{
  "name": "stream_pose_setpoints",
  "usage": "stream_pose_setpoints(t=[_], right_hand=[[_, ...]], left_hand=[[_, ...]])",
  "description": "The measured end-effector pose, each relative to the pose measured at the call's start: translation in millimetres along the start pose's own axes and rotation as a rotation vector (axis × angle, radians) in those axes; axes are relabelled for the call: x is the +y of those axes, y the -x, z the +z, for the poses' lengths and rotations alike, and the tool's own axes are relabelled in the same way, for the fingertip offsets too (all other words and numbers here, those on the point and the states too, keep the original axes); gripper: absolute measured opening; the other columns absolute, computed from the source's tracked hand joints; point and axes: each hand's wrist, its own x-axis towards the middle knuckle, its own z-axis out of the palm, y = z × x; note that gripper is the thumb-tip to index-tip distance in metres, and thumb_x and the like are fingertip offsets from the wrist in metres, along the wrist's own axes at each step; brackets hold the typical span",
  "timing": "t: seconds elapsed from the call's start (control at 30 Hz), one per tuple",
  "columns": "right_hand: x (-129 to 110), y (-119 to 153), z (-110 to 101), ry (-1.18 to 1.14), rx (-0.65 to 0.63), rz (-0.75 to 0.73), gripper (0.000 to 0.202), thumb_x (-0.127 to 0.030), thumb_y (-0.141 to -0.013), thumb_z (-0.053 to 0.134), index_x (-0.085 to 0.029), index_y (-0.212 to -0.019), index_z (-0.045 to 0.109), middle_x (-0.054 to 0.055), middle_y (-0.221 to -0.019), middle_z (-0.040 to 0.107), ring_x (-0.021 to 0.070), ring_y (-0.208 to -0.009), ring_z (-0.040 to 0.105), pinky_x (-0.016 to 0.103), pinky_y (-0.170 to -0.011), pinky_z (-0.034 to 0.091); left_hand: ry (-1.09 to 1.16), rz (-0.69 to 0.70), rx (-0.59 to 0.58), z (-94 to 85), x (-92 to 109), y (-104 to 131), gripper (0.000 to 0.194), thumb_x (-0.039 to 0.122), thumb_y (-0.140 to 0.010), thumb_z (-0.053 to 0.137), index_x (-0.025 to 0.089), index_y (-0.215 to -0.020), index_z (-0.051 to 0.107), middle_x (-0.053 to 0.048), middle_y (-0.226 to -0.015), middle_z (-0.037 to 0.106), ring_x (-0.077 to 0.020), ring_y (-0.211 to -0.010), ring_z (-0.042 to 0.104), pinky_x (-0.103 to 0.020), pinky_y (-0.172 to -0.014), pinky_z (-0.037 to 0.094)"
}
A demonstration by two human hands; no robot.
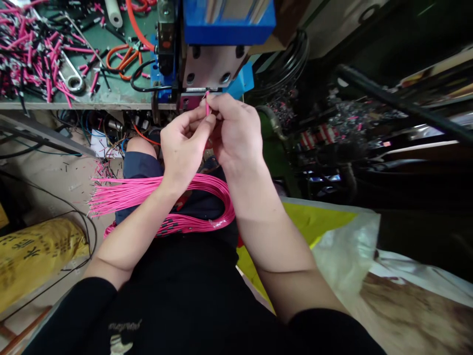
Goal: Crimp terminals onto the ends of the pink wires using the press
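Observation:
My left hand [186, 140] and my right hand [238, 123] meet just in front of a blue and metal press [209, 64]. Between the fingertips of both hands is a short length of pink wire [207, 104], its upper end at the press's lower edge. The thumb and fingers of each hand are pinched together on it. How the wire runs below the fingers is hidden. Across my lap lies a looped bundle of pink wires [218, 190], with loose ends to the left, under my left forearm.
The green bench [121, 98] at upper left bears a heap of pink and black wire pieces [33, 54], orange-handled scissors [123, 61] and a wrench [72, 76]. Yellow sacks [40, 256] lie on the floor at left. Black cables [295, 54] hang to the right of the press.

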Motion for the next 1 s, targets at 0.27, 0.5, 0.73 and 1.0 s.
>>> stream_pose_setpoints(t=[0.27,0.5,0.73,1.0], right_hand=[[-13,10,12,-0.097,0.023,0.050,0.030,-0.037,-0.086,0.077,-0.021,-0.069,0.058,-0.005,-0.062,0.050,0.0085,-0.051,0.047,0.022,-0.043,0.037],[-19,16,20,-0.129,0.088,0.115,0.025,-0.031,-0.082,0.075,-0.021,-0.066,0.057,-0.007,-0.055,0.045,0.0076,-0.045,0.038,0.021,-0.038,0.031],[-16,16,20,-0.178,0.064,0.073,0.024,-0.032,-0.079,0.079,-0.020,-0.066,0.063,-0.005,-0.057,0.052,0.0092,-0.047,0.044,0.023,-0.043,0.040],[-9,41,12,-0.049,0.015,-0.071,0.019,-0.039,-0.079,0.081,-0.022,-0.077,0.074,0.001,-0.076,0.073,0.0165,-0.076,0.068,0.030,-0.075,0.056]], left_hand=[[-0.021,0.037,0.039,1.4,3,0,0.010,0.020,-0.086,0.075,0.019,-0.094,0.079,-0.003,-0.088,0.079,-0.0184,-0.082,0.074,-0.033,-0.077,0.062],[0.007,0.009,0.075,2.7,7,1,0.013,0.023,-0.082,0.077,0.018,-0.093,0.080,-0.002,-0.079,0.077,-0.0145,-0.069,0.069,-0.028,-0.066,0.061],[-0.036,0.002,0.083,0.8,8,2,0.014,0.022,-0.079,0.077,0.017,-0.093,0.079,0.000,-0.069,0.072,-0.0086,-0.048,0.053,-0.020,-0.043,0.044],[-0.120,-0.020,0.057,-13.5,7,24,0.018,0.026,-0.082,0.078,0.017,-0.097,0.076,-0.002,-0.076,0.073,-0.0107,-0.058,0.057,-0.022,-0.050,0.045]])
